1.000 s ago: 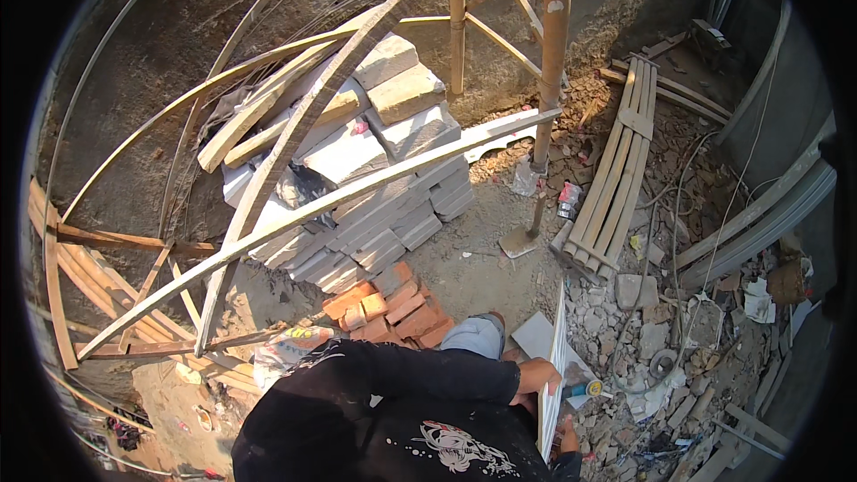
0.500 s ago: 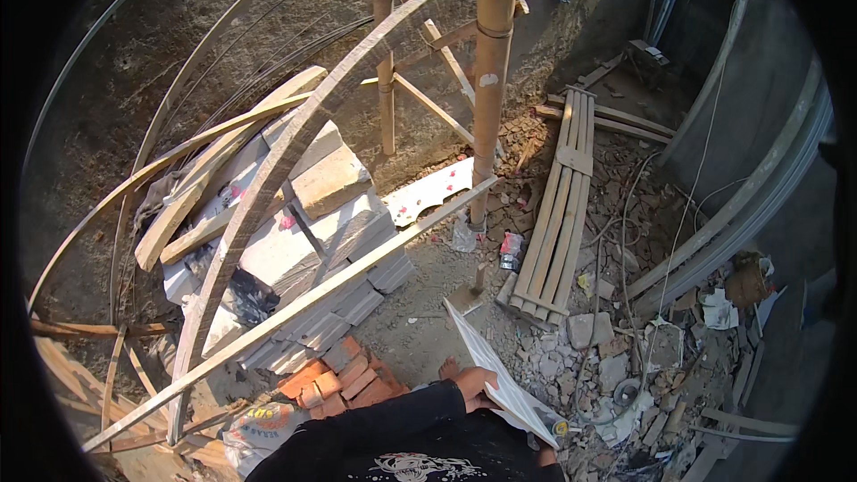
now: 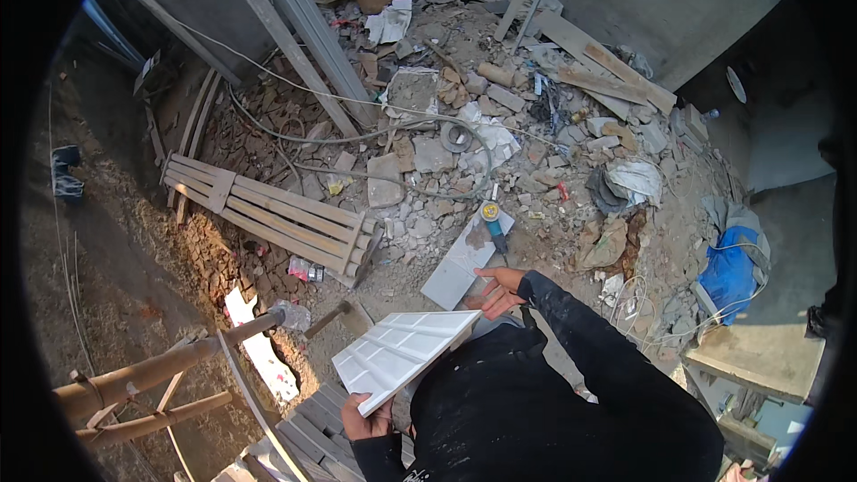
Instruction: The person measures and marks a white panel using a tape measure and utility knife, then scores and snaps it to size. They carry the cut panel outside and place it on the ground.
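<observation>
A white panel (image 3: 402,351) with a raised grid of lines is tilted in front of my body. My left hand (image 3: 364,419) grips its near corner, thumb on the upper face. Close to the panel's far right corner is my right hand (image 3: 502,293), open, fingers stretched out; whether a fingertip touches the panel I cannot tell. Just beyond that hand an angle grinder (image 3: 492,221) with a teal body and yellow head lies partly on a pale flat slab (image 3: 457,266) on the ground.
Broken masonry (image 3: 433,156) and a looping hose (image 3: 357,173) cover the ground ahead. A wooden slatted frame (image 3: 268,219) lies left, with bamboo poles (image 3: 152,375) nearer me. Grey blocks (image 3: 321,424) are stacked at lower left. A blue bag (image 3: 730,272) sits at right.
My view has swung right, bringing the grinder and rubble into the middle. The panel is now turned with its gridded face up. My right hand, earlier mostly hidden at the panel's edge, now shows open.
</observation>
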The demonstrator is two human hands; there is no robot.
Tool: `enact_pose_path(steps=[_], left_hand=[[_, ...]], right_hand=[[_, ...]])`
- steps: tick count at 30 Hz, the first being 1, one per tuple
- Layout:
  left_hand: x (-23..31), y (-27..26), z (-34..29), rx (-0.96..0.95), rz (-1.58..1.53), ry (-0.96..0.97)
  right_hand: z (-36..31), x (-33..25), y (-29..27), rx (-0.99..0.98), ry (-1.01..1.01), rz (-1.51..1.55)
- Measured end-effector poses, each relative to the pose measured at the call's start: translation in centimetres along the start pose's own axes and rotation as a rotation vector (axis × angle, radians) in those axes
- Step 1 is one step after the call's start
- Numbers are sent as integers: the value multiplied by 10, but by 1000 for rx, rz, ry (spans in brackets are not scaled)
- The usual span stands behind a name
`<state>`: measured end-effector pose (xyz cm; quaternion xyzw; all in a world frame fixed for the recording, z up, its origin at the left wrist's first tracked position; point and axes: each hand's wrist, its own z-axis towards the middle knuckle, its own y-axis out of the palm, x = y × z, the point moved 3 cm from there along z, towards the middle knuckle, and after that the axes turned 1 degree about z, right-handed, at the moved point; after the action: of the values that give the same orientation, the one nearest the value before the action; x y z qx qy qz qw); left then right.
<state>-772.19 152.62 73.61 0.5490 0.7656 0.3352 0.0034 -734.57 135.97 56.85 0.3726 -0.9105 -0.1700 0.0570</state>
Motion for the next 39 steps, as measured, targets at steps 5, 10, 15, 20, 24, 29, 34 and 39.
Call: enact_pose_path(steps=[5,10,15,20,24,29,34,39], left_hand=[[20,2,32,-97,209,-231],[38,13,95,-110,524,-434],[35,68,124,-230,727,-635],[23,136,124,-351,959,-680],[-16,180,126,-451,1173,-838],[-98,218,151,-516,1382,-978],[-195,248,161,-588,1654,-1100],[-270,255,138,-616,1838,-1342]], right_hand=[[57,24,15,-182,128,-81],[124,92,23,62,-227,-563],[94,143,44,314,-347,-494],[25,160,74,545,-433,-224],[-13,198,60,661,-362,-53],[-22,268,39,480,-701,318],[10,358,62,514,-621,1454],[-33,479,204,1624,-191,1876]])
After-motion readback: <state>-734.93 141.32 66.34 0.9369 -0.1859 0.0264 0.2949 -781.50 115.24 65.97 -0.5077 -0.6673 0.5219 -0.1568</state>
